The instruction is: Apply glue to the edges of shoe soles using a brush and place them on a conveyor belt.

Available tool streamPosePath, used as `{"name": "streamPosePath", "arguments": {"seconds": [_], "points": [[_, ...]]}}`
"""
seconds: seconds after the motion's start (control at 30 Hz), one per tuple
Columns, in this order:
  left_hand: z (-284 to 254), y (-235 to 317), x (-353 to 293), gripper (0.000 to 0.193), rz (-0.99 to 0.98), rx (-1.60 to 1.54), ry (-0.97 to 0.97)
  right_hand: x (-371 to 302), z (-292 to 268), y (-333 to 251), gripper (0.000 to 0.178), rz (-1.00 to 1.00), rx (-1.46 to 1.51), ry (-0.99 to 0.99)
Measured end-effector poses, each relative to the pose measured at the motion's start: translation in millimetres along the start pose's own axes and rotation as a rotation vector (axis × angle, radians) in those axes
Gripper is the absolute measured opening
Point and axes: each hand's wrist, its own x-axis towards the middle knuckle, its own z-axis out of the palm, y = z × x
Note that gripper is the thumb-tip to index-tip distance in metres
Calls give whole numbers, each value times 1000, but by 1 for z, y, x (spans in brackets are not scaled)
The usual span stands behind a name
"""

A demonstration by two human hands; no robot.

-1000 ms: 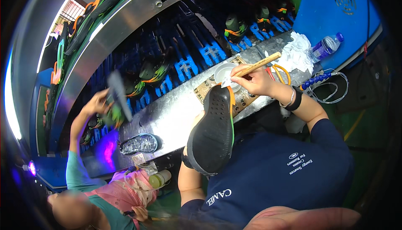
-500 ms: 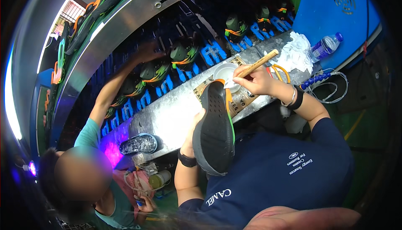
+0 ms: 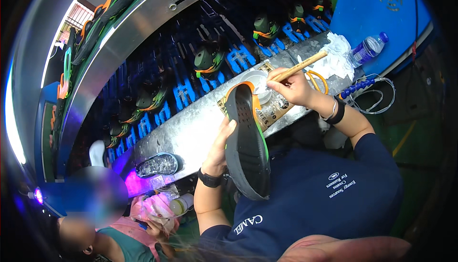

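My left hand grips a black shoe sole by its left edge. The sole stands tilted, its dotted inner face showing and its rim orange and green. In my right hand is a brush with a wooden handle, pinched between thumb and fingers. Its whitish tip is close to the sole's far orange edge; contact cannot be made out. Behind the sole's far end, a white bowl rests on brown cardboard on the metal ledge.
Blue racks carry dark shoe uppers along the far side. Another sole lies on the metal ledge. White cloth and a bottle are at right. A co-worker is at lower left.
The sole has turned slightly in my left hand, and my right hand has shifted a little with the brush. The co-worker's arm has left the racks. Several shoe uppers have moved left.
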Motion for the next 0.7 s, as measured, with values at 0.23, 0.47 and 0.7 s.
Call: {"name": "streamPosePath", "arguments": {"seconds": [0.23,0.47,0.7], "points": [[4,5,3,49,79,145,10,-20,4,-9,4,2,94,-69],[3,7,8,54,65,205,-20,-5,7,1,6,-131,-70,51],[4,5,11,52,124,328,53,-14,20,-9,4,-194,-56,55]]}}
